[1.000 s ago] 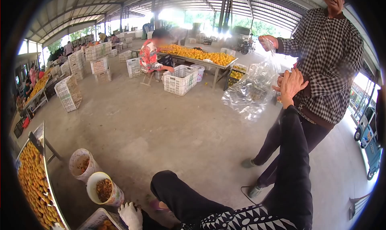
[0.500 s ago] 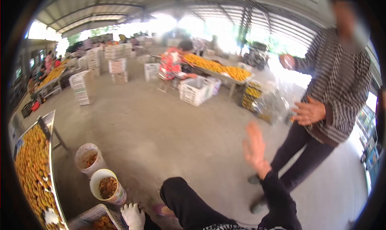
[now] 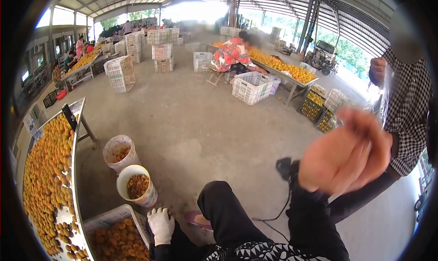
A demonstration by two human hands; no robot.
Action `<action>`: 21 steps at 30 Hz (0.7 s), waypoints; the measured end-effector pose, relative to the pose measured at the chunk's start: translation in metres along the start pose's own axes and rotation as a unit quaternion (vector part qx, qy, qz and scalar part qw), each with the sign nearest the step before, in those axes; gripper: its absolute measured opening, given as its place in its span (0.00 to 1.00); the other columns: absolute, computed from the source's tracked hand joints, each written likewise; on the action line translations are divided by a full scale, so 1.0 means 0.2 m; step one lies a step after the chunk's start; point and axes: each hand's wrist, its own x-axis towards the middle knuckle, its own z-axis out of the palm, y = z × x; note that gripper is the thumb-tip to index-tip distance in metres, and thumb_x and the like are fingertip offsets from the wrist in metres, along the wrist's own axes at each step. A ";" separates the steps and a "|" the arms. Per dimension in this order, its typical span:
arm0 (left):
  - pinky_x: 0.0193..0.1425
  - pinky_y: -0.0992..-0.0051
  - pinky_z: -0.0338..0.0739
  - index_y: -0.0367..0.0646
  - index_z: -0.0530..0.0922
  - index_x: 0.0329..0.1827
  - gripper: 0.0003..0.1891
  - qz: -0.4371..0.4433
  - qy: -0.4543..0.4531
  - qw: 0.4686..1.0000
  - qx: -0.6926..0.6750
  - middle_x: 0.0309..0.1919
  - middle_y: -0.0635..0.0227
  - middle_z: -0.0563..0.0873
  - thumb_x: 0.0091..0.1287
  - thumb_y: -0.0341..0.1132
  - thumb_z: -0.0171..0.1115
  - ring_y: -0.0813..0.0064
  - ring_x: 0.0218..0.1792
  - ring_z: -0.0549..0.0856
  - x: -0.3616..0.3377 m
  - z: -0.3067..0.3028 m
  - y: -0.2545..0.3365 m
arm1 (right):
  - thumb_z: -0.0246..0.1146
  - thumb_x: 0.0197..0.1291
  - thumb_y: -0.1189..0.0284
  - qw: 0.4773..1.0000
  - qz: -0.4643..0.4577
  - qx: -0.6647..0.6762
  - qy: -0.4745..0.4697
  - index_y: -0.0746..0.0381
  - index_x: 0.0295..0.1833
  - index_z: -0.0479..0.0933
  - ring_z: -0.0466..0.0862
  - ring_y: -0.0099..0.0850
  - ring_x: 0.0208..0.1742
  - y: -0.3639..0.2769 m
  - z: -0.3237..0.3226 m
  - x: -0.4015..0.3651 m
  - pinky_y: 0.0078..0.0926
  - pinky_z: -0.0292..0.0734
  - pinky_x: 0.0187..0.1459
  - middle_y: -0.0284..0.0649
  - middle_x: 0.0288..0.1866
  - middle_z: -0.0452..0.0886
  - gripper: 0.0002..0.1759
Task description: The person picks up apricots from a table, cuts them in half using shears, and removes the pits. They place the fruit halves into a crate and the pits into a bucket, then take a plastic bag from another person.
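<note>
My right hand (image 3: 344, 156) is bare, raised close to the camera and blurred; its fingers lie loosely together and nothing is in it. Just behind it stands a person in a checked shirt (image 3: 410, 110) who holds a clear plastic bag (image 3: 382, 99) up in one hand. My left hand (image 3: 160, 224) wears a white glove and rests low by my knee, touching the corner of a white crate (image 3: 98, 221) filled with orange fruit halves. It holds nothing.
A long tray table (image 3: 76, 170) heaped with orange fruit runs along the left. Two buckets (image 3: 119, 154) (image 3: 137, 186) of pits stand on the concrete floor beside it. A seated worker (image 3: 232, 56), white crates (image 3: 252, 87) and further fruit tables lie beyond. A black cable (image 3: 284, 170) trails by my leg.
My right hand has drawn back from the standing person towards the camera. The view has swung left and down. The gloved left hand has stayed by the crate.
</note>
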 end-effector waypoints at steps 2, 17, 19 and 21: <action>0.57 0.59 0.71 0.46 0.85 0.33 0.12 -0.016 -0.017 1.000 -0.015 0.35 0.64 0.86 0.52 0.43 0.70 0.60 0.45 0.82 -0.01 -0.01 0.01 | 0.61 0.54 0.71 0.976 0.023 -0.011 -0.217 0.66 0.54 0.77 0.80 0.45 0.54 -0.12 -0.02 -0.10 0.42 0.75 0.54 0.49 0.54 0.80 0.21; 0.59 0.60 0.70 0.49 0.86 0.39 0.14 -0.020 -0.025 0.999 -0.008 0.35 0.65 0.87 0.53 0.45 0.70 0.62 0.45 0.82 -0.02 -0.01 0.01 | 0.65 0.56 0.56 0.784 0.208 -0.064 -0.582 0.63 0.56 0.74 0.72 0.44 0.60 -0.33 0.16 -1.40 0.47 0.67 0.58 0.46 0.55 0.75 0.28; 0.59 0.59 0.70 0.50 0.87 0.40 0.14 -0.024 -0.022 0.999 -0.007 0.35 0.66 0.87 0.53 0.45 0.70 0.62 0.45 0.82 -0.02 -0.01 0.01 | 0.65 0.56 0.56 0.791 0.202 -0.058 -0.574 0.63 0.55 0.74 0.72 0.44 0.60 -0.33 0.16 -1.39 0.46 0.67 0.58 0.46 0.55 0.75 0.27; 0.60 0.59 0.70 0.50 0.87 0.41 0.14 -0.019 -0.026 0.999 -0.001 0.36 0.66 0.87 0.53 0.45 0.70 0.62 0.46 0.82 -0.03 -0.02 0.00 | 0.65 0.56 0.57 0.806 0.200 -0.066 -0.553 0.63 0.54 0.75 0.72 0.43 0.59 -0.35 0.17 -1.41 0.45 0.67 0.58 0.45 0.53 0.76 0.26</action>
